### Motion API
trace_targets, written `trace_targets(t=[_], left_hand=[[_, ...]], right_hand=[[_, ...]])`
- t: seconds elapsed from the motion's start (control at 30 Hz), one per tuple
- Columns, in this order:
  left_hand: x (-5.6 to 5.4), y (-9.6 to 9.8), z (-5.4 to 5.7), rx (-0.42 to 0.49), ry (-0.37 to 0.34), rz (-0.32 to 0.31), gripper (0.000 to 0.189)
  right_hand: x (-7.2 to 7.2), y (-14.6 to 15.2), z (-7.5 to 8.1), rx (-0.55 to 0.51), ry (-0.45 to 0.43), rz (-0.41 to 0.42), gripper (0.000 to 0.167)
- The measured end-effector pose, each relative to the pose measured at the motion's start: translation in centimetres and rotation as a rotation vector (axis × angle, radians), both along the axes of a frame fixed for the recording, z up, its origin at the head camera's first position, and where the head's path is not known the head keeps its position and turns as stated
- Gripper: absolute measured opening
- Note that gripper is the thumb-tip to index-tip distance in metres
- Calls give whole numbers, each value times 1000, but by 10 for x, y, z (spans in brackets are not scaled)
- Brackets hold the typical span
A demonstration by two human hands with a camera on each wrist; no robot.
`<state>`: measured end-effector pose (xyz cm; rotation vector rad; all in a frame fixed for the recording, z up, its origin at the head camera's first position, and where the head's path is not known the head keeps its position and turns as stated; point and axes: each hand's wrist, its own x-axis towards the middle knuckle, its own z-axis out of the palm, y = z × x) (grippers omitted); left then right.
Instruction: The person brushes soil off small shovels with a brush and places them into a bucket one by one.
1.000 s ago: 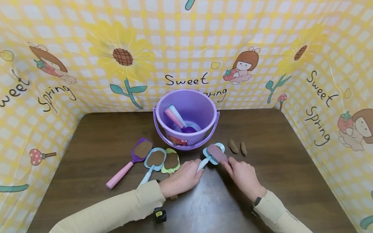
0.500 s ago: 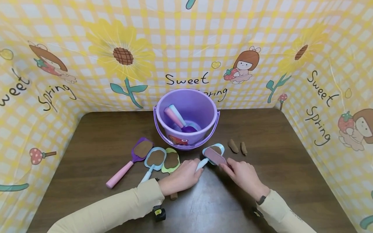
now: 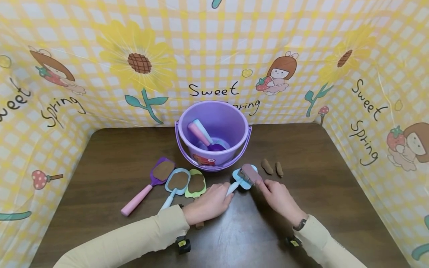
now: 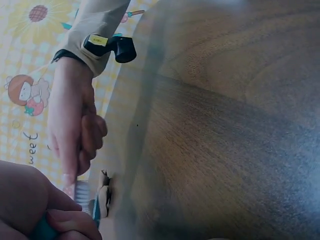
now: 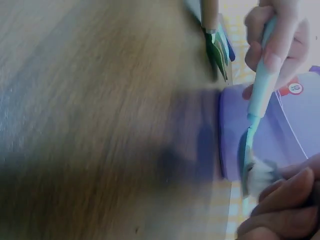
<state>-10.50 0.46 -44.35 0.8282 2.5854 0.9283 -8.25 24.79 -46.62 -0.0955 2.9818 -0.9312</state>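
My left hand (image 3: 211, 203) grips the handle of a light blue toy shovel (image 3: 232, 188), whose blade points up and to the right. In my right hand (image 3: 281, 201) is a pinkish-purple brush (image 3: 250, 173), held by its end. Its pale bristles (image 5: 262, 177) touch the shovel blade in the right wrist view. Brown matter on that blade is mostly covered by the brush in the head view. From the left wrist, the left fingers (image 4: 75, 225) curl round the handle, and the right hand (image 4: 75, 125) holds the brush beyond.
A purple bucket (image 3: 214, 158) stands behind the hands with several tools inside. Left of the hands lie a purple shovel (image 3: 161, 171), another blue shovel (image 3: 178, 182) and a green shovel (image 3: 196, 184), with brown patches. Two brown lumps (image 3: 267, 166) lie at right on the wooden table (image 3: 321, 178).
The brush has moved back and forth over the blue shovel's blade: down toward the handle, then up and right, its bristles now showing. The left hand has barely moved.
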Motion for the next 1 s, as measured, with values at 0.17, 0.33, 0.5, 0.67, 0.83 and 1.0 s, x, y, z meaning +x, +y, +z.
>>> trace_targets(t=[0.17,0.33,0.5,0.67,0.83,1.0], left_hand=[[-2,0,0,13,0,-2,16],[-3,0,-1,-10,-10,6,15],[-2,0,-1,-25,5,4,15],[-2,-1,-3,-25,14,3,16],[-3,-1,-4,-27,4,12,16],[-2,-1,-2,-25,9,9,16]], right_hand=[[0,2,0,112,151,107,37],[3,1,-5,273,275,115,38],[2,-1,-8,229,210,29,40],[-2,-1,-6,166,107,-20,42],[-1,-2,-6,167,184,71,36],[1,1,-9,240,251,136,34]])
